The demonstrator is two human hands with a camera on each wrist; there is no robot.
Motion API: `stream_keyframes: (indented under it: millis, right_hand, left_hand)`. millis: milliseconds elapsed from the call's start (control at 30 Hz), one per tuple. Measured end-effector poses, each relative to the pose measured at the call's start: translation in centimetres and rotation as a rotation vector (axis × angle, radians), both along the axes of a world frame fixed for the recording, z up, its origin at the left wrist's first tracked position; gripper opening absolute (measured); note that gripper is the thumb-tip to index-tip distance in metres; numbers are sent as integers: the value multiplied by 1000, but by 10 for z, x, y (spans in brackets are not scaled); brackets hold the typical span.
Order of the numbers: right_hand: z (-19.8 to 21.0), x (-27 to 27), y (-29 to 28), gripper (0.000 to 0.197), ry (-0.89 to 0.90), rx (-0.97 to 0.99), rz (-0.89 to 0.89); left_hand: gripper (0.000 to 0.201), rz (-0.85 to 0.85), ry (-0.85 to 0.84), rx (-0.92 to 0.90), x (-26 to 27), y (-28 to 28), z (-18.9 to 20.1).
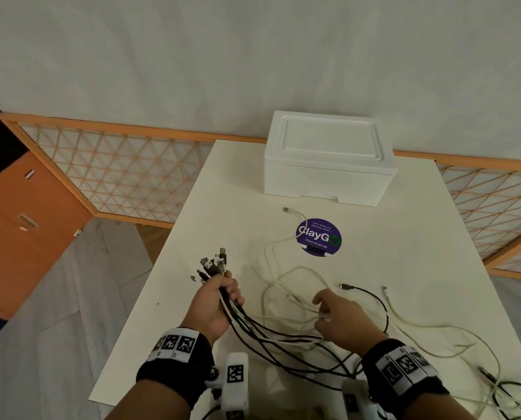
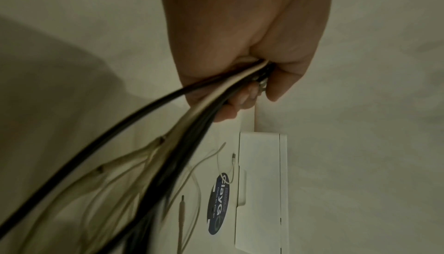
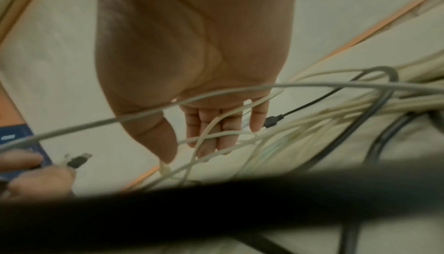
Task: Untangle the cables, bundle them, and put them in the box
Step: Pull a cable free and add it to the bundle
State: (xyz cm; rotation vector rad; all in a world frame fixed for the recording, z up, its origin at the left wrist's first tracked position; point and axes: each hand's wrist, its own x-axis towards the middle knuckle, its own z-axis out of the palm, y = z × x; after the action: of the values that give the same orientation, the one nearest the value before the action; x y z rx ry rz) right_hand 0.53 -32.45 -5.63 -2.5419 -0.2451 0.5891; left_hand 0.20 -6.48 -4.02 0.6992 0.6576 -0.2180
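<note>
The left hand (image 1: 215,301) grips the gathered cables (image 1: 223,294) by their plugs, while the right hand (image 1: 339,316), fingers extended, threads loose white cable (image 1: 286,272) nearest it; the box (image 1: 329,159) sits closed beyond.

Head view looks down across the table (image 1: 223,183); both wrist views look close along fingers (image 3: 206,125).

Office pantry: "ClayGo" pantry-cleanliness sticker (image 1: 318,237) on white table (image 1: 210,207), orange cabinet (image 1: 16,225).
</note>
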Motion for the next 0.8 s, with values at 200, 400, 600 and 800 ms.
stream_keyframes:
  millis: [200,400,600,800]
  right_hand:
    - [3,7,0,19,-40,28,-77]
    - [29,1,11,24,-163,239,-110]
    - [61,-1,37,16,-255,332,45]
    - [74,4,60,22,-307,228,178]
  left_hand:
    - [18,-18,-9,17,3,-7,9]
    - [13,-42,-55,160,1,-19,20]
    - [6,-75,-85,223,-2,-32,33]
    - [9,-76,-266,157,-4,-42,45]
